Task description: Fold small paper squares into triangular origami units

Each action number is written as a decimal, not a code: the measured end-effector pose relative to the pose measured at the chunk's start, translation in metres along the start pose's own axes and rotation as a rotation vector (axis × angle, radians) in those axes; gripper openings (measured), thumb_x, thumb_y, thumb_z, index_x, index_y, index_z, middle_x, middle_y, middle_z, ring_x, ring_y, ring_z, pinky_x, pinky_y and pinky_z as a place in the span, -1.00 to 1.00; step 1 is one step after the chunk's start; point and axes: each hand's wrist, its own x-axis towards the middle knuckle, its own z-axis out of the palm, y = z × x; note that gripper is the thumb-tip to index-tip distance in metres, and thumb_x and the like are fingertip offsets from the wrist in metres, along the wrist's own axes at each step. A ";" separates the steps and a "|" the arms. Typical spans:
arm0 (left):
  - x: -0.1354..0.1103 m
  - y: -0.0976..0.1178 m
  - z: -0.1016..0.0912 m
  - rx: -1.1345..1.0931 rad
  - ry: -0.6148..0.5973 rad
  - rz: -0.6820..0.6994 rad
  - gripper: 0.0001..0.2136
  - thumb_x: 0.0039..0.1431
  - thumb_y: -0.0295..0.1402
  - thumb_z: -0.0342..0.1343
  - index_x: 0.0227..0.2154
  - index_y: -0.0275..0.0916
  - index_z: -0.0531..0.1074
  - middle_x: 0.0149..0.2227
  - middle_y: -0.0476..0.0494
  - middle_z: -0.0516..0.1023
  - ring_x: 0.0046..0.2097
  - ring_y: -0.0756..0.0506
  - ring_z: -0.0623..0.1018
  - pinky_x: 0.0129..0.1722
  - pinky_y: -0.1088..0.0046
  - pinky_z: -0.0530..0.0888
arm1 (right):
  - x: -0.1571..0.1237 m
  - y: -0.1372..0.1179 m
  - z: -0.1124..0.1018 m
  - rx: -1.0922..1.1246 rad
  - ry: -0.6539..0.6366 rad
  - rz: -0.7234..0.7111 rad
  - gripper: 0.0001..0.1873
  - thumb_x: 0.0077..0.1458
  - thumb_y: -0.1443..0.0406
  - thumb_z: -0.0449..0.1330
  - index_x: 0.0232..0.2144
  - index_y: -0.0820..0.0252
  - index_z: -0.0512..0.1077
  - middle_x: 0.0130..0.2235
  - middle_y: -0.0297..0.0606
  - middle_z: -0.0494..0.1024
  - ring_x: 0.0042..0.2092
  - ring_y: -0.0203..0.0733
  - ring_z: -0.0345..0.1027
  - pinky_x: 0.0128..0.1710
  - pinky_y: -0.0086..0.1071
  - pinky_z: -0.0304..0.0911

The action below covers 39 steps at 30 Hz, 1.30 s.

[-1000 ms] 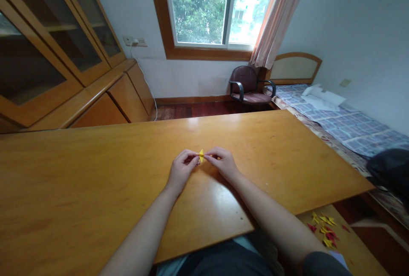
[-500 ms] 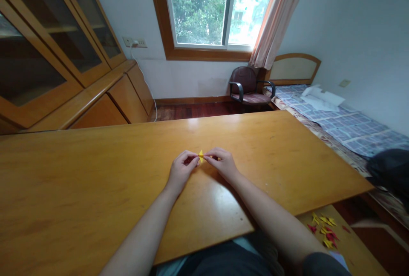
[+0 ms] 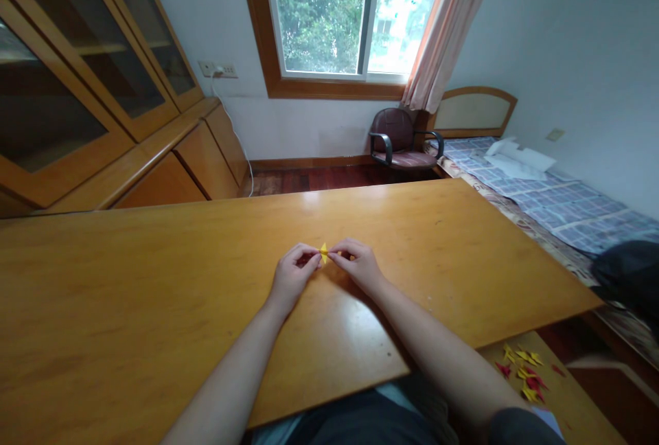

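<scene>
Between my two hands, just over the wooden table (image 3: 154,280), is a small yellow origami crane (image 3: 324,253), its pointed wings sticking up and down between my fingertips. My left hand (image 3: 296,270) pinches its left end with thumb and forefinger. From the other side my right hand (image 3: 357,265) pinches the right end in the same way. The fingers cover both ends of the folded paper, so only its middle shows.
Lower right, several folded yellow and red paper pieces (image 3: 530,376) lie on a lower wooden surface (image 3: 581,404). Beyond the table stand a brown armchair (image 3: 399,136) and a bed (image 3: 581,204) with white sheets on it. A glass-fronted cabinet (image 3: 103,122) is at left.
</scene>
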 end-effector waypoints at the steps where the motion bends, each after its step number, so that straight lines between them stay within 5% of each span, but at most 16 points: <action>1: 0.000 0.000 0.000 -0.002 -0.002 -0.001 -0.87 0.16 -0.28 0.18 -0.39 -0.23 0.49 -0.41 -0.03 0.49 -0.35 -0.04 0.51 -0.30 0.49 0.44 | 0.000 0.000 0.000 0.002 0.001 -0.006 -0.81 0.13 0.16 0.28 -0.38 0.15 0.58 -0.41 -0.26 0.54 -0.43 -0.25 0.31 -0.41 -0.38 0.23; 39: 0.001 -0.007 -0.001 -0.043 -0.043 -0.102 -0.84 0.15 -0.27 0.18 -0.43 -0.26 0.44 -0.45 -0.01 0.48 -0.36 -0.02 0.48 -0.29 0.50 0.40 | -0.001 0.009 0.002 -0.039 -0.012 -0.064 -0.85 0.17 0.22 0.25 -0.38 0.16 0.56 -0.39 -0.28 0.55 -0.41 -0.26 0.33 -0.38 -0.41 0.24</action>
